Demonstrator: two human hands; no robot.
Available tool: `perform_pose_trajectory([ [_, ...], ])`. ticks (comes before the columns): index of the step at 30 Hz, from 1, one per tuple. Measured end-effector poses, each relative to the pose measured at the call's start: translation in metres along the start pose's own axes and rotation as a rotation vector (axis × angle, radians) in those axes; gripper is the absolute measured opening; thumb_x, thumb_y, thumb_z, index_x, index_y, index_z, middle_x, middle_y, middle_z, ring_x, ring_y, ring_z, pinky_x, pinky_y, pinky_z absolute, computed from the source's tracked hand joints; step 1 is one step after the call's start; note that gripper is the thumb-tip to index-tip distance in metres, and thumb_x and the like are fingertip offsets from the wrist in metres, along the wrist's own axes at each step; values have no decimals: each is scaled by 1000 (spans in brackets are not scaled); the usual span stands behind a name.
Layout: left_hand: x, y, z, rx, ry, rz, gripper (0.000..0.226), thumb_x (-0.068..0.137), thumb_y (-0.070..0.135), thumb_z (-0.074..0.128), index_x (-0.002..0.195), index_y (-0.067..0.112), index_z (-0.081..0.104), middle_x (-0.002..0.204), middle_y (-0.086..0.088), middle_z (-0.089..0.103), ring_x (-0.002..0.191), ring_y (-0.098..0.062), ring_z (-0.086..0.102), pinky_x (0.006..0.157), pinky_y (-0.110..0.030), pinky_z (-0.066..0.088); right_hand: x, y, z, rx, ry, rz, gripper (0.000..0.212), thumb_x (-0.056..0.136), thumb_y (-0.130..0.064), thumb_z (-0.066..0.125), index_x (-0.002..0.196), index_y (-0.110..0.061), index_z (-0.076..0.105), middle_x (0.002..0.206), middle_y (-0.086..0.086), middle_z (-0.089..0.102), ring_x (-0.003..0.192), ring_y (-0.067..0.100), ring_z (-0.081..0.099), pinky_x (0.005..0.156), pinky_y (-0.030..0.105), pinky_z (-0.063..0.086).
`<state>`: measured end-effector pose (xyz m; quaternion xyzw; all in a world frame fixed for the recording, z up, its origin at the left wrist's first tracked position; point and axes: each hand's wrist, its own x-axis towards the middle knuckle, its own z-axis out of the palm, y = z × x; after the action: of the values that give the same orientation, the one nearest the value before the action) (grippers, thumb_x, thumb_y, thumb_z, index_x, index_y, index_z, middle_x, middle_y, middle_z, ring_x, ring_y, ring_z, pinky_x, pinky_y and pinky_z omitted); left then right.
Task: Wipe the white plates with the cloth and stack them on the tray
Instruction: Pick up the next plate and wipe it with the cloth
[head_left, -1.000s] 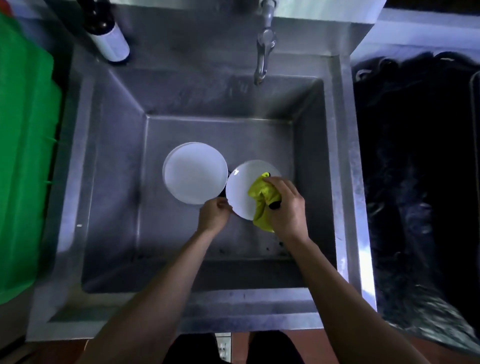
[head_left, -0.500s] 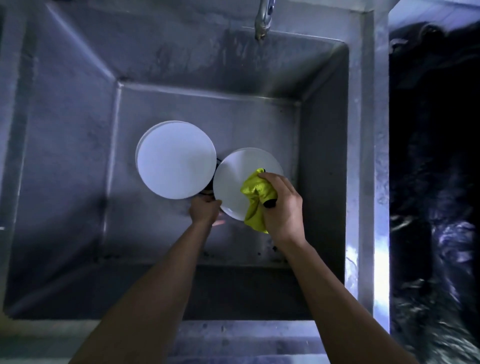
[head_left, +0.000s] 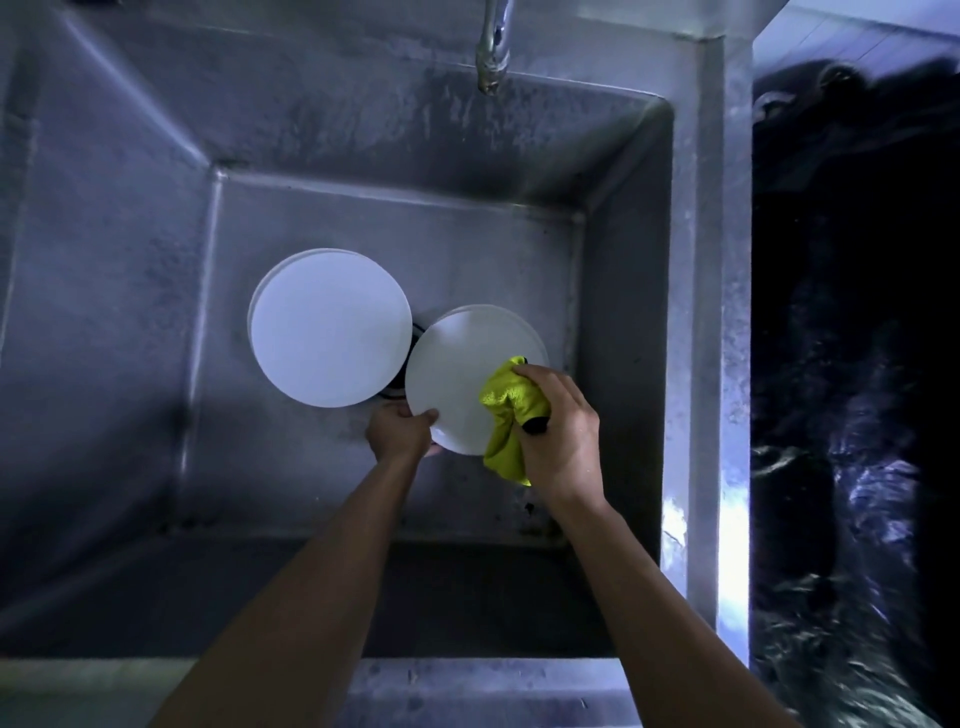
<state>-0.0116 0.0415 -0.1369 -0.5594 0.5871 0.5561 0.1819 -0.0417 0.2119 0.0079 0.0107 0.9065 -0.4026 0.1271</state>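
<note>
Inside a steel sink, a stack of white plates (head_left: 330, 327) rests on the bottom left of centre. To its right, my left hand (head_left: 399, 432) grips the near-left rim of a single white plate (head_left: 454, 369), with another rim showing just behind it. My right hand (head_left: 563, 434) clutches a bunched yellow-green cloth (head_left: 506, 415) and presses it on the plate's right side. Part of the cloth hangs below the plate's edge. No tray is in view.
The sink basin (head_left: 156, 260) has steep steel walls all around. A tap spout (head_left: 493, 57) hangs over the back wall. The sink's right rim (head_left: 727, 364) borders a dark, wet area (head_left: 857, 415). A dark drain (head_left: 410, 364) shows between the plates.
The view has moved closer and shifted right, so the green item and bottle at the left are out of sight. The cloth has slid toward the plate's right edge.
</note>
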Motion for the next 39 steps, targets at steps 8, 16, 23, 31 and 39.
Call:
perform_pose_trajectory([
  [8,-42,6,0,-378,-118,-179,11,86,-6,70,92,0,64,106,-24,68,97,-41,68,70,-49,60,-6,-7,-16,28,22,-2,60,73,19,62,126,-9,68,129,6,65,121,27,60,105,44,48],
  [16,-77,12,-20,-432,-284,-123,42,88,-8,54,123,14,57,114,-11,69,99,-32,69,65,-40,61,-22,-18,-34,28,47,-19,60,71,22,62,124,-6,68,125,10,66,117,30,62,102,44,50],
  [23,-108,31,-39,-375,-335,-89,44,92,-8,48,131,9,55,120,-17,66,102,-37,68,65,-45,62,-33,-35,-46,40,46,-17,61,69,19,59,122,-10,69,122,6,67,113,29,63,98,44,51],
  [31,-162,63,-86,-321,-464,60,44,80,1,58,120,19,66,108,-12,76,92,-30,74,75,-49,62,-32,-94,-62,70,21,-87,55,71,-19,50,123,-17,68,123,2,65,111,27,61,97,39,51],
  [39,-220,106,-128,-257,-583,235,49,62,3,61,109,15,72,105,-17,75,88,-31,74,72,-48,61,-36,-150,-65,-56,-22,-209,58,71,-3,65,128,-16,66,136,2,61,119,32,51,100,46,44],
])
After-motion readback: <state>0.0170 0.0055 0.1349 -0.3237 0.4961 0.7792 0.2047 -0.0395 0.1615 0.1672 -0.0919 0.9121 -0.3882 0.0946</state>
